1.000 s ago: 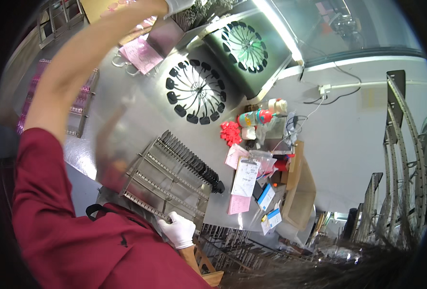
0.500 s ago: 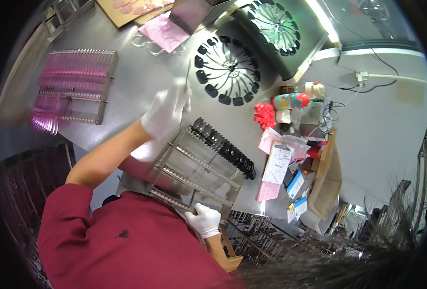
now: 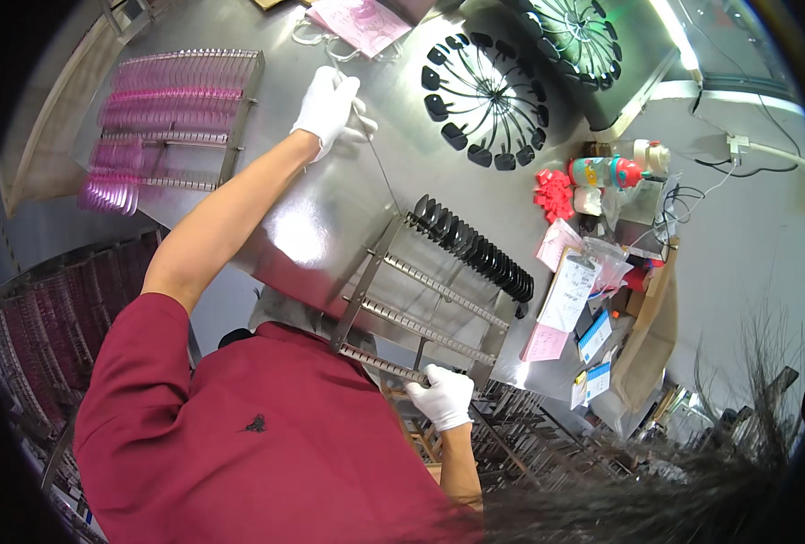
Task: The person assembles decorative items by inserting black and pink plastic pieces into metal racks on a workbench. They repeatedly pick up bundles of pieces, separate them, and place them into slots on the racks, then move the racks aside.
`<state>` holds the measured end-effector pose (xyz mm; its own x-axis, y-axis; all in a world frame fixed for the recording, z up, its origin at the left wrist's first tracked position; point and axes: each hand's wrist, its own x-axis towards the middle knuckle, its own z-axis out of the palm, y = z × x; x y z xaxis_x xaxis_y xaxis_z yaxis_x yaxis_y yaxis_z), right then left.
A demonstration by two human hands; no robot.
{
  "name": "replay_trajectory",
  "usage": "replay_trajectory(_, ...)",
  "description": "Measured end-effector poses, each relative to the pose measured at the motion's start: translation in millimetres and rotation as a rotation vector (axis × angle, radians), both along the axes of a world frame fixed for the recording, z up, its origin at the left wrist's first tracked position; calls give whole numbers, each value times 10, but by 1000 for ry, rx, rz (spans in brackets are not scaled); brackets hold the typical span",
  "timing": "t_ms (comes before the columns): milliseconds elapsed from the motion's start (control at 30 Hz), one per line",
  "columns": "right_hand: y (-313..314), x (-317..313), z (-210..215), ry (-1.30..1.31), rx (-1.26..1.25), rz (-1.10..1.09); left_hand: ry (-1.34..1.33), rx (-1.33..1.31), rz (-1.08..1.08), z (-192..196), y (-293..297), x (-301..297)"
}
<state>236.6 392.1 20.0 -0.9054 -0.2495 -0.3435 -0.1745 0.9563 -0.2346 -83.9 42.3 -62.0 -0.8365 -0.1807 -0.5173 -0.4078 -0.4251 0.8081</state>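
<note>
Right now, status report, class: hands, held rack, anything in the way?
Left hand pinching thin rod. Right hand gripping metal rack. Black oval pieces along its far edge. Clipboard to its right.

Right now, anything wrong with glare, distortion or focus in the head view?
Head view: glare washes out the metal table beside the left forearm; the tube light overexposes; fisheye bends the white window ledge, with black corners; the hair at lower right is soft; the thin stem at the left hand is faint.

Between the left forearm point(image 3: 221, 218) and metal rack point(image 3: 420, 327), a hand could pass over bare table point(image 3: 307, 245) — a thin strand point(image 3: 387, 179) bars the upper end. Clipboard point(image 3: 569, 292) and red pieces point(image 3: 554, 194) crowd the rack's right
</note>
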Motion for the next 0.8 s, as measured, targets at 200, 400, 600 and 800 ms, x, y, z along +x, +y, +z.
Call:
replay_trajectory(200, -28, -79, 109, -34, 11, 4, -166, 129, 302, -398, -143, 358)
replay_trajectory(400, 20, -128, 166, -72, 58, 30, -13, 151, 143, -144, -211, 245)
replay_trajectory(600, 52, -142, 150, -31, 13, 26, -7, 144, 166, -151, -242, 440)
replay_trajectory(800, 16, -166, 172, -28, 23, 38, -97, 377, 354, -500, -57, 781)
